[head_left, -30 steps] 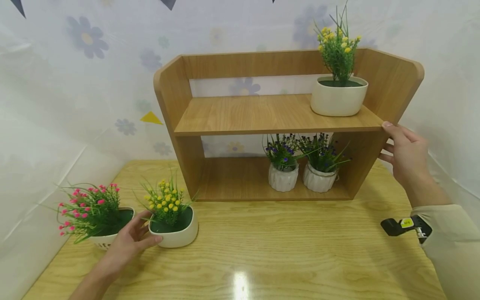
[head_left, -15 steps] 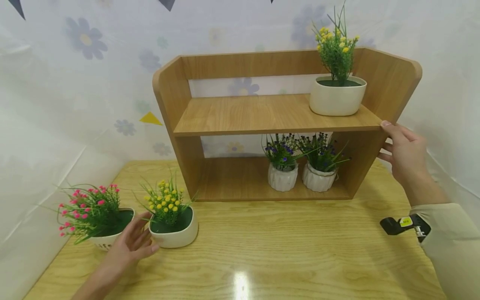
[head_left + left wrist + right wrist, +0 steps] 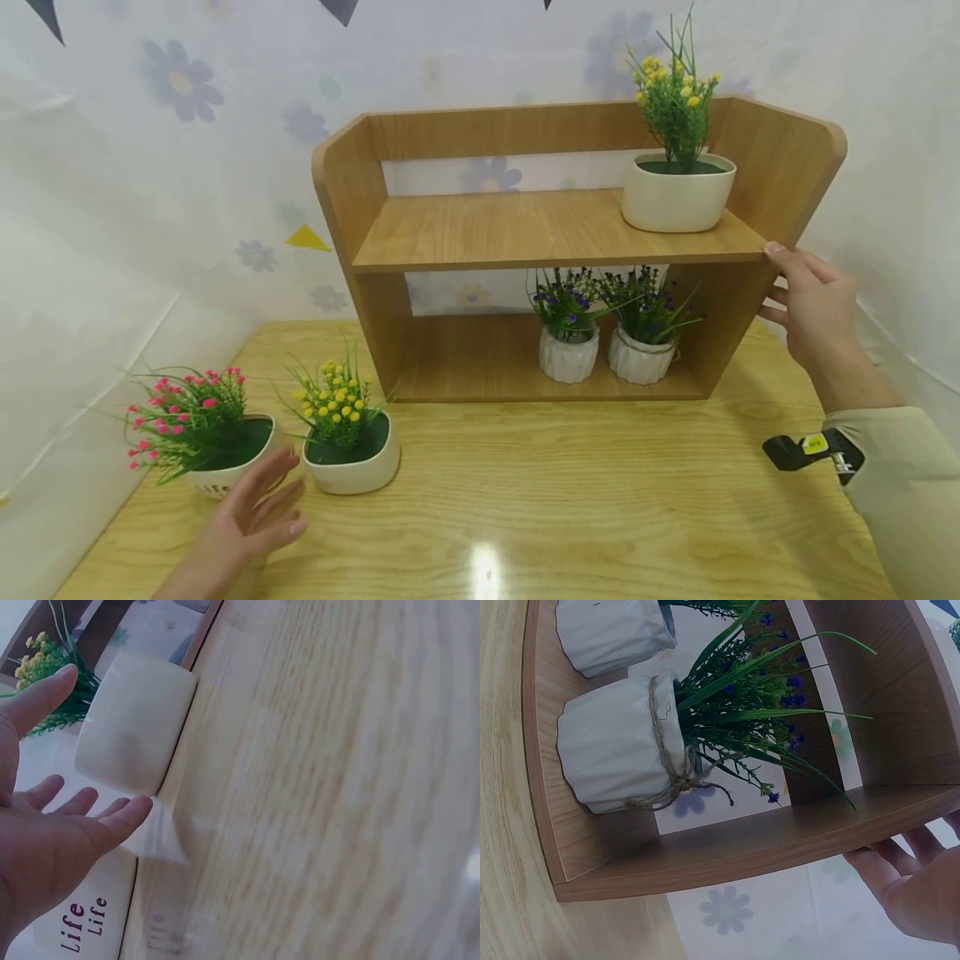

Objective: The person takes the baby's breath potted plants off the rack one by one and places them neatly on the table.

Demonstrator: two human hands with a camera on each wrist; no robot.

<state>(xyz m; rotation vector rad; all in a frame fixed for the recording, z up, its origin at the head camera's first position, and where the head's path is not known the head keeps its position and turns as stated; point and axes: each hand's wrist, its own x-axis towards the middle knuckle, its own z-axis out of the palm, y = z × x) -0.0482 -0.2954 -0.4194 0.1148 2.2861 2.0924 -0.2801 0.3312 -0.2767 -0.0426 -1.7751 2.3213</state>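
My left hand (image 3: 243, 525) hangs in front of the two pots on the left, fingers spread and holding nothing. Behind its fingertips stands a white oval pot with yellow flowers (image 3: 352, 473); a gap separates them in the left wrist view, where the pot (image 3: 139, 724) is beyond the fingers. The pink-flowered pot (image 3: 202, 479), lettered "Life", is just left of the hand. My right hand (image 3: 817, 312) rests against the right side panel of the wooden shelf (image 3: 555, 229), thumb at the front edge by the upper board, fingers on the outer face.
On the upper board at right stands another yellow-flowered oval pot (image 3: 675, 200). The lower board holds two white ribbed pots with purple flowers, one (image 3: 568, 358) beside the other (image 3: 640, 358). A flower-printed cloth (image 3: 172, 167) hangs behind the wooden table (image 3: 585, 500).
My left hand has let go of the yellow-flowered pot and moved back toward the near edge, its fingers spreading. The right hand has stayed on the shelf side.
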